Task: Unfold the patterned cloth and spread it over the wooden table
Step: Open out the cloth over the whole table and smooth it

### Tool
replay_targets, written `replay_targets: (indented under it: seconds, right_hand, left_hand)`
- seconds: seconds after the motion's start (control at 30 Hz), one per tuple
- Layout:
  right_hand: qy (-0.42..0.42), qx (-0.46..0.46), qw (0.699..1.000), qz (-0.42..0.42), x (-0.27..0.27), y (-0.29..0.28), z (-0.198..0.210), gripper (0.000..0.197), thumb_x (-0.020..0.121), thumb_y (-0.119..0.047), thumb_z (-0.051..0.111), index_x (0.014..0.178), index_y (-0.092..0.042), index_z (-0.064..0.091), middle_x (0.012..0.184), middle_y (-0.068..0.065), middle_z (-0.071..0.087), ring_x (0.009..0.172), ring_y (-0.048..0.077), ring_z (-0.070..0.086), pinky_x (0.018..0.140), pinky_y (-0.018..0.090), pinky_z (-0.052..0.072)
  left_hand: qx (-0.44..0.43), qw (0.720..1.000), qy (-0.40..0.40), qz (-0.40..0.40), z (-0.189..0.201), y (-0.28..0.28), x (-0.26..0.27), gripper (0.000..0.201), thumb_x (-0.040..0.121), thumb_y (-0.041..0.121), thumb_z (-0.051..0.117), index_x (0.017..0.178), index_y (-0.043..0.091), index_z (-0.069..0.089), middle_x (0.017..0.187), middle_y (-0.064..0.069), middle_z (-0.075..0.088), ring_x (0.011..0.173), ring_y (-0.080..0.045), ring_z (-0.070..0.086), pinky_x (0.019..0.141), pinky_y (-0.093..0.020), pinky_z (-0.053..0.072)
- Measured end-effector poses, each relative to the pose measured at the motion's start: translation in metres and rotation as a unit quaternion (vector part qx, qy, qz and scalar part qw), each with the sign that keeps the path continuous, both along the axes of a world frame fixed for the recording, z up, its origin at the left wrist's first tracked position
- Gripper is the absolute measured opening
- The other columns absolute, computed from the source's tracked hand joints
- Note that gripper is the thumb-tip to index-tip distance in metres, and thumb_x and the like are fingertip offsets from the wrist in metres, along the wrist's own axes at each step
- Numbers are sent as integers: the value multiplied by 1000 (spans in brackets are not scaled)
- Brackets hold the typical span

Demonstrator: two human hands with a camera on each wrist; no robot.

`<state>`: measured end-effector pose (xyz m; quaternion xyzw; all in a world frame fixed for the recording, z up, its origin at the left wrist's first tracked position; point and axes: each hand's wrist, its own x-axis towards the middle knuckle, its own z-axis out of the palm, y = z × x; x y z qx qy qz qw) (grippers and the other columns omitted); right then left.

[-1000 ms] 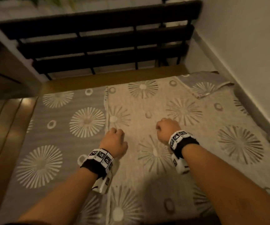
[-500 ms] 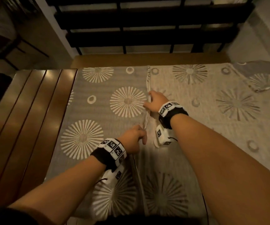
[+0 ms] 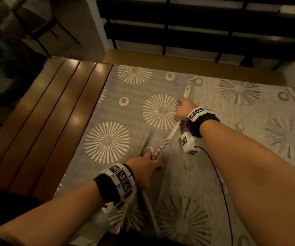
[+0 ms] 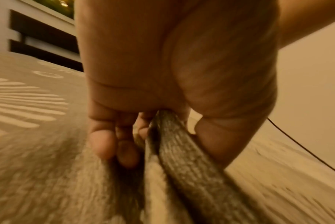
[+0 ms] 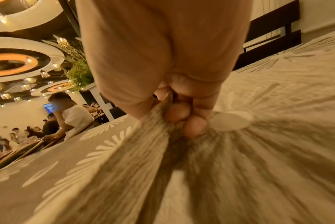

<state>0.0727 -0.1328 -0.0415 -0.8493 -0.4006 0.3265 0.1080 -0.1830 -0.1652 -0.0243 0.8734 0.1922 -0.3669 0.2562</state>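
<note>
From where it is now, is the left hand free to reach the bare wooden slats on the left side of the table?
Probably yes. The left hand grips the cloth's edge near the bare slats, and nothing lies between them, but its grip is occupied, so it would carry the patterned cloth along.

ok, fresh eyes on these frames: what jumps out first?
Both hands pinching the folded edge of the patterned cloth: the right hand farther along the seam, the left hand nearer the body. Next, the bare slats of the wooden table shining uncovered on the left. Beyond the table stands a dark slatted bench.
</note>
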Motion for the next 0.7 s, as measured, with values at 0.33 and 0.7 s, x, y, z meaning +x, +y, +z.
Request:
replay_targets:
  seconds: [0.33,0.7]
  right_hand:
    - [-182,-156,954,183,-76,86,57,25,82,-10,68,104,-3,63,101,14,64,95,33,60,84,44,53]
    - [234,255,927,146,-243,203,82,43,85,6,49,124,-7,64,132,9,59,120,17,54,91,10,43]
  left_hand:
    - [-156,985,-7,72,22,87,-74,40,73,-4,63,110,13,68,107,-8,66,85,-13,57,75,-27,49]
    - [264,900,148,313,42,259,-275,43,83,48,63,111,16,67,114,-12,63,101,-31,60,86,-36,50]
